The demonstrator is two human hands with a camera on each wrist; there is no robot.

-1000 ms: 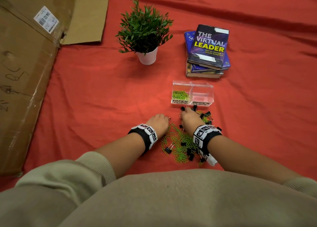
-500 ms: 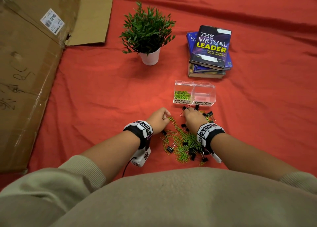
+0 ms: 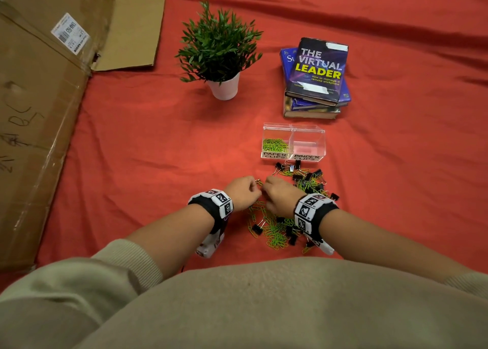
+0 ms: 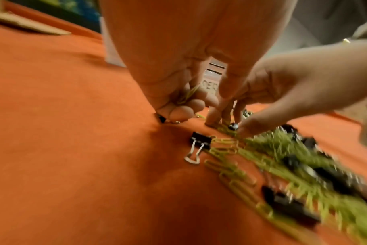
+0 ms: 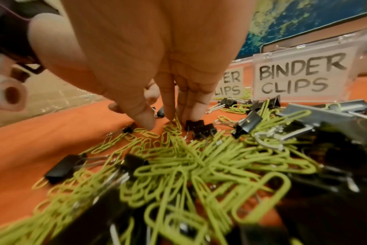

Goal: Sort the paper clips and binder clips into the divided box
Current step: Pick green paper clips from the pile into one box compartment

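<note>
A clear divided box (image 3: 308, 131) stands beyond the hands, with green paper clips (image 3: 274, 145) in its left cell, labelled PAPER CLIPS. Nothing shows in the cell labelled BINDER CLIPS (image 5: 300, 77). A mixed pile of green paper clips (image 3: 276, 234) and black binder clips (image 3: 315, 175) lies on the red cloth. My left hand (image 3: 253, 189) is curled at the pile's left edge and holds a few green paper clips (image 4: 188, 95) in its palm. My right hand (image 5: 163, 120) points down beside it, its fingertips (image 5: 192, 114) touching loose paper clips with the thumb apart. One binder clip (image 4: 200, 140) lies just behind the left hand.
A potted plant (image 3: 224, 84) stands at the back centre, and a stack of books (image 3: 317, 76) just behind the divided box. A large cardboard box (image 3: 39, 111) lines the left side. Red cloth (image 3: 148, 150) covers the surface.
My right hand has drawn back left towards my left hand, so the two now nearly touch. The left wrist has lifted off the cloth.
</note>
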